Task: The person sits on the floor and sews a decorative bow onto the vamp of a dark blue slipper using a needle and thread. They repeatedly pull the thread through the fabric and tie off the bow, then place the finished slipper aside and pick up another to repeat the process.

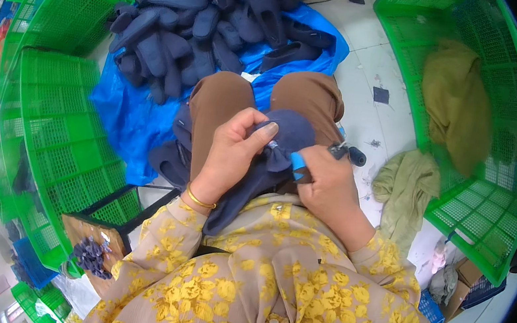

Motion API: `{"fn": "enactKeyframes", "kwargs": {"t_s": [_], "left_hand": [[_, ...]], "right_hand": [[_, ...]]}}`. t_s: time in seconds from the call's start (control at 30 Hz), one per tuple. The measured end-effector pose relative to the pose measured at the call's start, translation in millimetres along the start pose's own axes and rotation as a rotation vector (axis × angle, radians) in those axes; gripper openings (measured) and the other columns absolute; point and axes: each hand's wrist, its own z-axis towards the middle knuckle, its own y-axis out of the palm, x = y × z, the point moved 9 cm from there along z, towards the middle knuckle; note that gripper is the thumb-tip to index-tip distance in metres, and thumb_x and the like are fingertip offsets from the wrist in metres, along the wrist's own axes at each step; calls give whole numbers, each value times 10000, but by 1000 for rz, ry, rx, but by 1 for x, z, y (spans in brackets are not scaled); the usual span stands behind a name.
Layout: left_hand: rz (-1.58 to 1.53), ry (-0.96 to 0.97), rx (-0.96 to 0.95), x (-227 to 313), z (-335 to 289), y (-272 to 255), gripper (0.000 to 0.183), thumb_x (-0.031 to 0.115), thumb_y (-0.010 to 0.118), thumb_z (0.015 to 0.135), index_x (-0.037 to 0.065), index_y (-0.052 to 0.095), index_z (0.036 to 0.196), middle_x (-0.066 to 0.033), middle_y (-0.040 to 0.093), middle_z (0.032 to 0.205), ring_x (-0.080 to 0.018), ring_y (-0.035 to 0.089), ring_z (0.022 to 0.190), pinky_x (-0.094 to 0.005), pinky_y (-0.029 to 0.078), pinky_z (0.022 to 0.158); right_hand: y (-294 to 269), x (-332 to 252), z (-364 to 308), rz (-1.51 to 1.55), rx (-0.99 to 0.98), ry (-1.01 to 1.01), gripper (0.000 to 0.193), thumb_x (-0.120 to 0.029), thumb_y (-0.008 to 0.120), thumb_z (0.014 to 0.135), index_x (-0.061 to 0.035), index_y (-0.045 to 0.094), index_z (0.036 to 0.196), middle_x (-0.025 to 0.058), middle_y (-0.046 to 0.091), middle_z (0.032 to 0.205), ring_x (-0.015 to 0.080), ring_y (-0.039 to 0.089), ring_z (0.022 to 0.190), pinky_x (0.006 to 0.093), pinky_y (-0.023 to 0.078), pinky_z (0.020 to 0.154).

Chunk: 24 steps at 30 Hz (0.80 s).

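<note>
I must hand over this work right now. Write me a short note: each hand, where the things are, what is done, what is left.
Left hand: pinches the dark navy fabric shoe piece on the lap.
Right hand: grips small blue-handled scissors at that piece's edge; the blades are hidden.
Things: a pile of similar navy pieces lies ahead on the blue plastic sheet; green plastic crates stand left and right; small navy scraps lie lower left.
Done: cannot tell which pieces are finished.
Left: the piece in hand; the pile's state is unclear.
</note>
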Motion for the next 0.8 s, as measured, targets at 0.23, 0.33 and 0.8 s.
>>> {"fn": "enactKeyframes", "kwargs": {"t_s": [0.23,0.33,0.8], "left_hand": [[-73,77,95,0,5,-3,114,133,639,924,34,612,876,72,555,760,-11,459,687,-185,385,619],[-27,40,134,1,1,-4,139,141,640,922,24,611,852,56,553,727,-24,467,679,-205,400,615],[654,327,352,26,4,1,373,236,634,920,3,499,661,-207,523,622,-384,503,560,-430,401,526]], "right_hand": [[19,-2,0,50,-104,-83,256,-46,654,555,-90,460,718,81,483,684,293,542,623,381,412,521],[14,1,-10,79,-92,-81,244,-52,661,566,-90,460,700,81,490,673,290,538,606,376,413,515],[13,2,-20,45,-106,-42,209,-56,668,616,-95,476,688,64,491,650,256,551,582,362,412,490]]}}
